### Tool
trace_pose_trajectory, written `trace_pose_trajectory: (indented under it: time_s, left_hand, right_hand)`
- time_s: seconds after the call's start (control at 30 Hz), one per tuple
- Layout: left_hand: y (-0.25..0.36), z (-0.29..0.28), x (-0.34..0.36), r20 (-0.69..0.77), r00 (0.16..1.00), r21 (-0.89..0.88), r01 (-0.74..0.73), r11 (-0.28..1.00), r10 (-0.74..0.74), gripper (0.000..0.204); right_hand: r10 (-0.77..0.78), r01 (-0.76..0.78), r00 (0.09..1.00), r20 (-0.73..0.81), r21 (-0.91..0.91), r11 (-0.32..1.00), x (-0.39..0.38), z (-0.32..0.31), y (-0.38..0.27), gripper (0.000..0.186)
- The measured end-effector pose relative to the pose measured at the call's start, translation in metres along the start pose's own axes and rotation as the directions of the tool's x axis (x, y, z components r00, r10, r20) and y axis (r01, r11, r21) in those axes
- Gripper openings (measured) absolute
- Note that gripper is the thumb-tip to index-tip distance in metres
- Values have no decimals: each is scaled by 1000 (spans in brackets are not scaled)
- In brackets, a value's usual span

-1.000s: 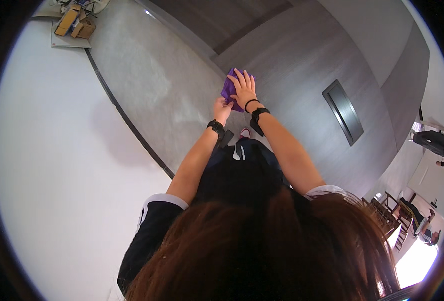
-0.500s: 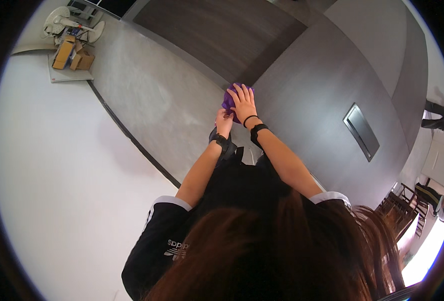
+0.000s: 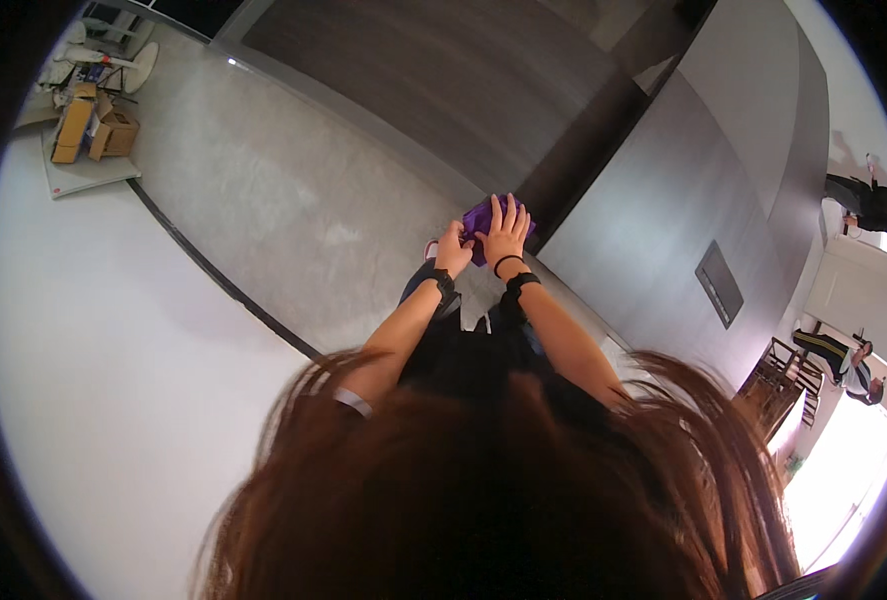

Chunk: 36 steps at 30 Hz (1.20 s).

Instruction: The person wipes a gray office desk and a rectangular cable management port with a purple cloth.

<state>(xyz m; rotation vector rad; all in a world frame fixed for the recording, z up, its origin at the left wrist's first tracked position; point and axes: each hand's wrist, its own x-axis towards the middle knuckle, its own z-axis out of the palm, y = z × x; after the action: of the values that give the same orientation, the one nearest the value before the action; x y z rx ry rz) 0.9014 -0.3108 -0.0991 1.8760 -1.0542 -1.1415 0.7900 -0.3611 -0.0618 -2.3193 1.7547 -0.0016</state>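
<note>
A crumpled, shiny purple thing (image 3: 479,217), perhaps a cloth or a bag, is between my two hands in front of my body. My left hand (image 3: 452,250) is closed on its near left edge, with thumb and fingers pressed together. Across its top and right side lies my right hand (image 3: 505,235), fingers stretched out and spread, palm against it. Much of the purple thing is hidden under that palm. Both my wrists carry black bands.
To the right stands a large grey table (image 3: 623,220) with a rectangular metal flap (image 3: 719,285). A dark wooden surface (image 3: 413,80) lies ahead. Cardboard boxes (image 3: 115,132) and a white fan (image 3: 141,66) stand far left, by a white surface (image 3: 113,330). People (image 3: 831,348) and wooden chairs (image 3: 775,385) are far right.
My view has shifted, and the table's dark gap shows wider. Both hands and the purple thing sit slightly lower and further right in view. My hands still keep contact with it.
</note>
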Motion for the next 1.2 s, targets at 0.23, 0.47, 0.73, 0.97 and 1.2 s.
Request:
trace_pose_trajectory:
  time_s: [0.23,0.47,0.73,0.97,1.2]
  left_hand:
    - [2,-40,28,-3,994,-101,108,989,-109,32]
    - [-5,-70,57,-152,987,-13,43,999,-45,35]
    - [-7,-137,106,-214,975,-7,67,998,-67,35]
    - [-27,-215,165,-241,960,-9,145,989,-143,35]
    - [-54,-290,201,-249,955,-76,147,986,-161,38]
  right_hand:
    - [-132,129,991,28,87,988,43,2,-22,89]
    - [-199,171,942,269,125,977,93,-4,-54,88]
    - [-326,283,911,253,190,940,160,3,-123,92]
    - [-419,360,866,273,242,901,218,-3,-211,93]
    - [-458,393,856,241,273,878,261,3,-291,88]
